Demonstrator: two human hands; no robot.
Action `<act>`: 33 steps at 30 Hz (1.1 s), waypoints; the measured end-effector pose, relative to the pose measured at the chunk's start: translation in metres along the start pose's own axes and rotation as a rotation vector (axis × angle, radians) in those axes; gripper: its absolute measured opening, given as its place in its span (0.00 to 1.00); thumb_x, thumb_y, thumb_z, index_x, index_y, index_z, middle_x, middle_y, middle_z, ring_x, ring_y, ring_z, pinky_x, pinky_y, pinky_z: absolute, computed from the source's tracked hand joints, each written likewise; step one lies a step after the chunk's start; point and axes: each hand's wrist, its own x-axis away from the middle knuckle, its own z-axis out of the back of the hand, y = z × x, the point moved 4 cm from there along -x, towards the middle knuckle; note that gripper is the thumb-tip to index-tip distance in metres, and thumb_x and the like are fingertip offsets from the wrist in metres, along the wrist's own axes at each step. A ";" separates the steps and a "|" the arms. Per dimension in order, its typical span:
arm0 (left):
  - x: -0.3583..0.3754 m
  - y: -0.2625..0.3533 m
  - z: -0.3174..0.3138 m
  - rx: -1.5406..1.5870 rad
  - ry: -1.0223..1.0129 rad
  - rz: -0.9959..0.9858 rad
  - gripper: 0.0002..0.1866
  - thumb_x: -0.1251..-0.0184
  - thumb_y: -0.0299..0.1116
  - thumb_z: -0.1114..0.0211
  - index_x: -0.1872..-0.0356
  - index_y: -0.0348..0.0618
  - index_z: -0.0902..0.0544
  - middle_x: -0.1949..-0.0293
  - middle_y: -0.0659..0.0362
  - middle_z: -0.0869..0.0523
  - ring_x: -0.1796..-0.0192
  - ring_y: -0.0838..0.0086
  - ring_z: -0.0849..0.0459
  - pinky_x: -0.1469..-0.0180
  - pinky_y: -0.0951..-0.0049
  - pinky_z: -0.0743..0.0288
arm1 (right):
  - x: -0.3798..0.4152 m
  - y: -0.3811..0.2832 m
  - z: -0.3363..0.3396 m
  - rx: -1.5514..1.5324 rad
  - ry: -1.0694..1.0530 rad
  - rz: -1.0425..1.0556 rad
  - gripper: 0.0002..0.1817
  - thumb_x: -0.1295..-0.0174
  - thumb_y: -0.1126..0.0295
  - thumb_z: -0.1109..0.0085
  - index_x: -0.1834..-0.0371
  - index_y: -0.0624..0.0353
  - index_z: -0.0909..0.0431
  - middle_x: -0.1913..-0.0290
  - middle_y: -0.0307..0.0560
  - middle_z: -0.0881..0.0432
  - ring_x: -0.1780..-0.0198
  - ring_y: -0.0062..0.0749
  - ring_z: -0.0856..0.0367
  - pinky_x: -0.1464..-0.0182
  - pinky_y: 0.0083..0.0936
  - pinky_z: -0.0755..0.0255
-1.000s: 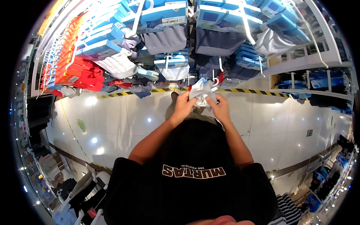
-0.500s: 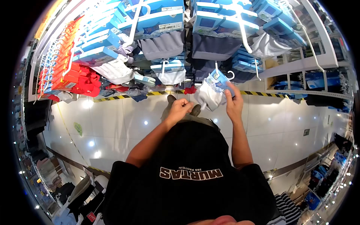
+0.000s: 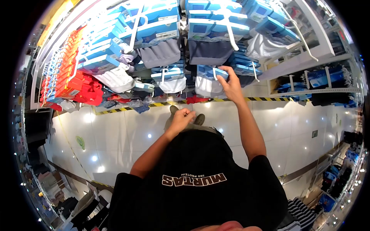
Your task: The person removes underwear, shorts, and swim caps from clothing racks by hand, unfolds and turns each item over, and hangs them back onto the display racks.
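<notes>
My right hand (image 3: 230, 84) is raised to the lower rack, its fingers pinching the edge of a blue-topped pack (image 3: 209, 85) with light grey cloth below the card. The pack hangs at a white hook, upright. My left hand (image 3: 183, 118) is held low before my body, over my shoes, fingers curled together; whether something small is inside is hidden. Left of the held pack hangs another blue-carded pack (image 3: 169, 80) with pale cloth. Dark grey packs (image 3: 211, 52) hang above it.
Red packs (image 3: 73, 86) hang at the left. White prongs (image 3: 231, 34) stick out toward me from the upper row. A white frame (image 3: 316, 90) with dark and blue goods stands at the right. Yellow-black tape (image 3: 250, 99) runs along the floor under the rack.
My right hand has moved forward to the rack with the pack, which was tilted in front of the rack and now hangs straight at a hook. My left hand has stayed low, nearly unmoved.
</notes>
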 end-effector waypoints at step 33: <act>0.004 -0.019 0.000 -0.101 -0.091 0.043 0.12 0.27 0.38 0.35 0.66 0.38 0.20 0.67 0.60 0.14 0.66 0.80 0.16 0.60 0.78 0.23 | 0.059 0.050 0.100 -0.162 0.462 -0.112 0.17 0.35 0.65 0.32 0.51 0.66 0.21 0.59 0.40 0.16 0.57 0.20 0.21 0.51 0.19 0.28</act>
